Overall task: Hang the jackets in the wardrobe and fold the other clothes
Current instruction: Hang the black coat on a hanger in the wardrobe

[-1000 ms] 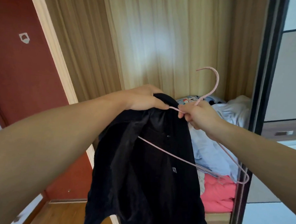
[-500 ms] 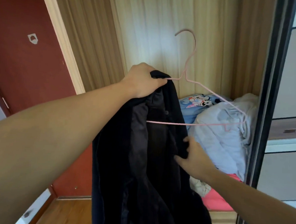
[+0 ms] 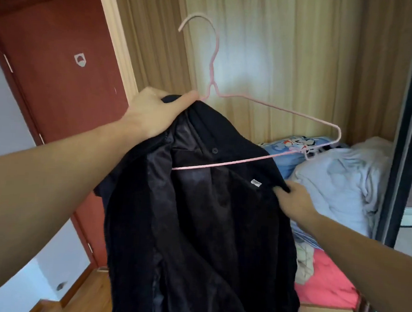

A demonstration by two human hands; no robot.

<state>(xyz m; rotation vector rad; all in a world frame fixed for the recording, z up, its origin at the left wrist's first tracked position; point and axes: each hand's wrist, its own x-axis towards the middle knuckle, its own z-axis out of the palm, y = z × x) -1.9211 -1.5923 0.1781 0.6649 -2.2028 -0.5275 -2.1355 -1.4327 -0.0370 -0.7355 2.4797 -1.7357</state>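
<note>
My left hand (image 3: 152,112) sits in the upper middle of the frame, fingers curled over the collar of the black jacket (image 3: 196,227) and pinching it against the neck of the pink wire hanger (image 3: 283,110). The jacket hangs from that 1 grip and fills the centre and bottom of the frame, lining outward. It drapes limp and soft, with no shape of its own; the thick fabric looks fairly heavy for so thin a hanger, and the shiny lining seems likely to slide on the wire. My right hand (image 3: 293,198), at centre right, pinches the free shoulder edge of the jacket below the hanger's bare right arm. I judge that edge is the place to hold: lift it and spread it over the bare arm, while my left keeps collar and wire together so the hanger does not tip. Behind, at right, pale bedding (image 3: 342,182) lies heaped inside the wardrobe (image 3: 289,53).
</note>
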